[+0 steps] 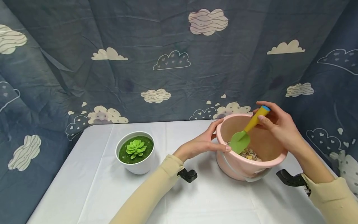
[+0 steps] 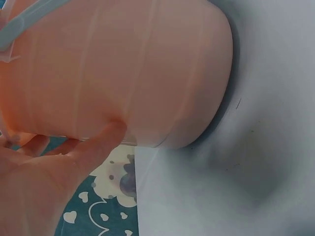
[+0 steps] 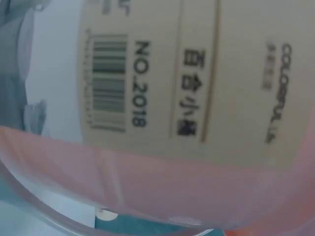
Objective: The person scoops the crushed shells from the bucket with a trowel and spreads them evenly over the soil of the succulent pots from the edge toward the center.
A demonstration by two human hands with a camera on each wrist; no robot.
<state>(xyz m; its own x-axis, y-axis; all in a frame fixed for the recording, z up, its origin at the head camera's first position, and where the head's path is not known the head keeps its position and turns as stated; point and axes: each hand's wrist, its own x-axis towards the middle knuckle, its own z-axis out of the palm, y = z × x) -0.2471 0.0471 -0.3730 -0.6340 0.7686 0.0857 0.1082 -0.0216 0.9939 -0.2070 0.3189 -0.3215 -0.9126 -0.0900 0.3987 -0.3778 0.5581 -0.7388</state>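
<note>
A pink bucket (image 1: 237, 168) with a grey handle (image 1: 258, 177) stands upright on the table. Loose, mixed-colour bits (image 1: 250, 154) lie at its bottom. My left hand (image 1: 199, 143) grips the bucket's left side at the rim; in the left wrist view a digit presses on the wall. Above the bucket, my right hand (image 1: 281, 127) holds the yellow handle of a toy shovel (image 1: 240, 141), thumb in front and fingers partly hidden behind. Its green blade points down inside the bucket, by the bits. The right wrist view has a label (image 3: 147, 88) on the bucket's outside.
To the left, a white pot (image 1: 139, 168) with a green succulent (image 1: 136, 148) stands on the white-covered table (image 1: 98, 186). A dark cloud-patterned cloth (image 1: 173, 37) hangs behind and at both sides. Black wrist mounts (image 1: 188, 175) stick out near both sleeves.
</note>
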